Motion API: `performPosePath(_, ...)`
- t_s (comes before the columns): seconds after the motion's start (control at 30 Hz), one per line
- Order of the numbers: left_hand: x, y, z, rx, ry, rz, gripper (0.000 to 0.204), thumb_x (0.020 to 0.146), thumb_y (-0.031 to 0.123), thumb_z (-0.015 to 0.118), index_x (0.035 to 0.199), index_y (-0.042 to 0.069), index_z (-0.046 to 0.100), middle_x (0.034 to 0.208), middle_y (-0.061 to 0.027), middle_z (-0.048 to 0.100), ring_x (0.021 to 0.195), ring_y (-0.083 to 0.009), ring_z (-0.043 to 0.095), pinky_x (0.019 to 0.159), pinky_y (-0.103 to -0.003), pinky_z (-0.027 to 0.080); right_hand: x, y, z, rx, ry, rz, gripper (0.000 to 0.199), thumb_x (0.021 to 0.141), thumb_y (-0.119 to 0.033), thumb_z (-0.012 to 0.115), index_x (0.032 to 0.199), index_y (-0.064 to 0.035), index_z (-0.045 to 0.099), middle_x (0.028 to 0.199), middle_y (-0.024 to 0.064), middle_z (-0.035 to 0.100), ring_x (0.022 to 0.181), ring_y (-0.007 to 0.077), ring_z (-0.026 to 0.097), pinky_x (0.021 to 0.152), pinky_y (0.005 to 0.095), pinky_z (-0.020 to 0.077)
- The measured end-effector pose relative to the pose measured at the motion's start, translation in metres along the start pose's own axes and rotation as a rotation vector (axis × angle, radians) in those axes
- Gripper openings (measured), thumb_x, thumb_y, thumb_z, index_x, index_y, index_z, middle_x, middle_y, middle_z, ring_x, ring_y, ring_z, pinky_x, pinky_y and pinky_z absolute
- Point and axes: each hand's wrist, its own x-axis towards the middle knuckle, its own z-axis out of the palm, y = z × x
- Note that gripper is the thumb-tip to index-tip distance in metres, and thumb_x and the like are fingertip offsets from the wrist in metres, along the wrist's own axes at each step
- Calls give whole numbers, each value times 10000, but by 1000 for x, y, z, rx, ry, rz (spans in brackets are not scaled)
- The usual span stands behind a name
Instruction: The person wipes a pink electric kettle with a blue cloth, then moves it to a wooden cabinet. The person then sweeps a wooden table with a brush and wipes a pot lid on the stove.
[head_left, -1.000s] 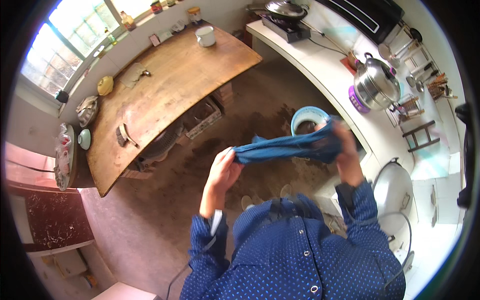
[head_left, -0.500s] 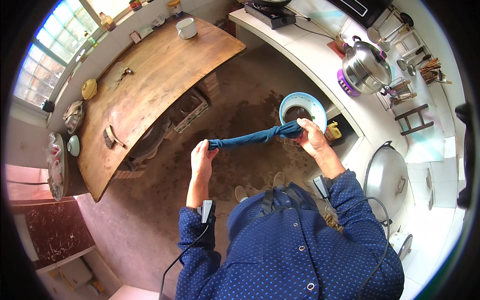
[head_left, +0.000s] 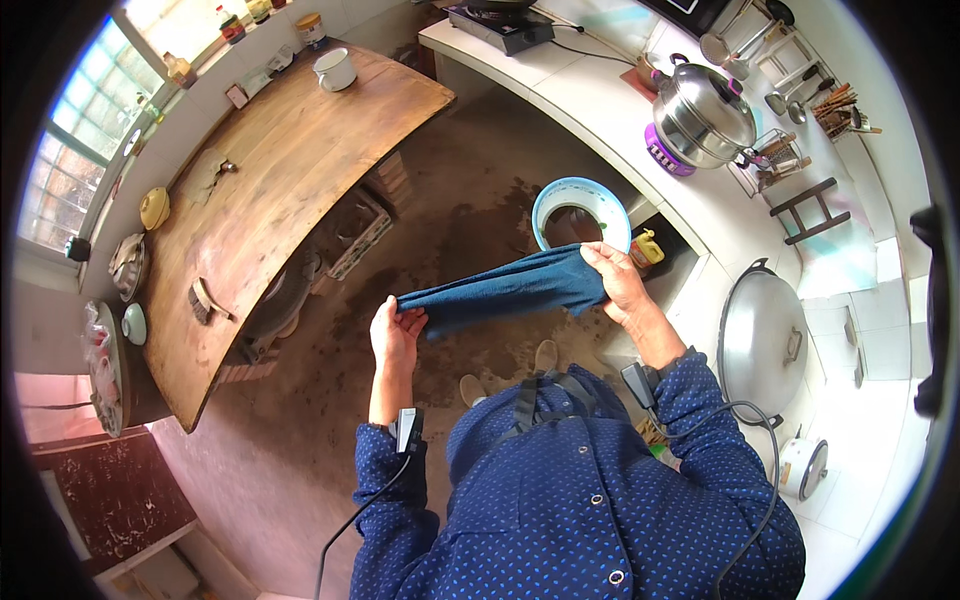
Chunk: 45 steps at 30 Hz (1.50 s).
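Both of our hands are closed on a dark blue cloth [head_left: 515, 288] that stretches across the middle of the frame, above the brown dirt floor [head_left: 300, 440]. Our left hand [head_left: 396, 335], just left of centre, pinches the narrow end between thumb and curled fingers; the palm faces up and little of the cloth shows past the grip. Our right hand [head_left: 615, 283], right of centre, is wrapped round the thicker, bunched end, fingers folded over the top.

We judge the step in hand to be drawing the cloth out taut between the two grips. To do it well, we would keep both ends pinched firmly near the edges, hold the hands level and pull evenly, so the cloth does not sag or slip from the lighter left pinch. The bunched right end looks as if it needs spreading for the cloth to lie flat.

Just beyond the right hand, toward the upper right, a light blue basin [head_left: 581, 212] stands on the floor beside the white counter [head_left: 620, 100]. A long wooden table [head_left: 270, 180] fills the upper left, well apart from the cloth.
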Motion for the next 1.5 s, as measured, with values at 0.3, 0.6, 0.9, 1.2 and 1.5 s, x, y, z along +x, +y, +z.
performPosePath(0.3, -16, -13, 12, 176, -91, 115, 201, 1056, 230, 671, 971, 51, 705, 928, -21, 696, 840, -107, 636, 728, -287, 597, -26, -24, -14, 141, -155, 88, 82, 1028, -120, 641, 1101, -84, 634, 986, 46, 726, 858, 149, 732, 739, 298, 625)
performPosePath(0.6, -35, 18, 44, 196, -329, 263, 347, 1028, 61, 699, 760, 153, 499, 744, 61, 549, 686, -50, 503, 665, -238, 450, -29, -56, -54, -492, -101, -173, 189, 856, -39, 756, 1033, -31, 689, 951, 20, 703, 902, 104, 652, 774, 294, 542)
performPosePath(0.9, -63, 61, 95, 478, -395, 412, 170, 1041, 145, 713, 889, 93, 658, 768, 86, 580, 676, -12, 468, 607, -196, 358, -37, -64, -70, -881, -156, -272, 196, 814, -75, 737, 990, 0, 782, 805, 55, 746, 762, 132, 686, 724, 316, 550)
performPosePath(1.2, -128, 98, 111, 787, -245, 909, 122, 1005, 121, 740, 1031, 3, 755, 906, -16, 711, 830, -75, 610, 738, -264, 514, -76, -87, -29, -874, 251, -919, 148, 794, 34, 762, 844, -16, 632, 813, 78, 645, 778, 235, 629, 764, 353, 514)
performPosePath(1.5, -104, 83, 60, 558, -380, 537, 147, 1034, 156, 729, 1057, 16, 769, 876, 22, 722, 746, -57, 624, 660, -237, 520, -63, -69, -21, -1074, 98, -421, 167, 821, -29, 751, 800, -27, 585, 712, -8, 546, 682, 107, 503, 670, 314, 451)
